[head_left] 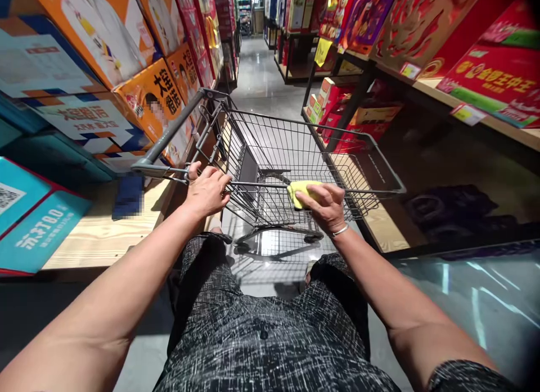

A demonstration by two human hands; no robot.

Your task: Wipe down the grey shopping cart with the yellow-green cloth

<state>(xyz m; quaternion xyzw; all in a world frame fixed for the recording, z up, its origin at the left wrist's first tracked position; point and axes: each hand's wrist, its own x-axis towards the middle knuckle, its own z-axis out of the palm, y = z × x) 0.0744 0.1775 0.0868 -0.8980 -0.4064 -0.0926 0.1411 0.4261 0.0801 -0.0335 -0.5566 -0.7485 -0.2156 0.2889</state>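
A dark grey wire shopping cart (274, 136) stands sideways in front of me, its handle to the left. My left hand (208, 190) is wrapped over the near top rail, close to the handle end. Farther right along the same rail, my right hand (328, 206) grips a yellow cloth (300, 194). The cloth is bunched around the rail, with my thumb and fingers pressing on it. Through the mesh the basket shows no goods. A grey flap (248, 175) hangs inside the basket near its handle end.
Stacked orange boxes (143, 97) and a teal box (42, 217) sit on the left wooden shelf (99, 234). Red gift boxes (493, 71) line the right shelf, whose dark frame stands close to the cart's far end. A tiled aisle (258, 71) runs ahead between shelves.
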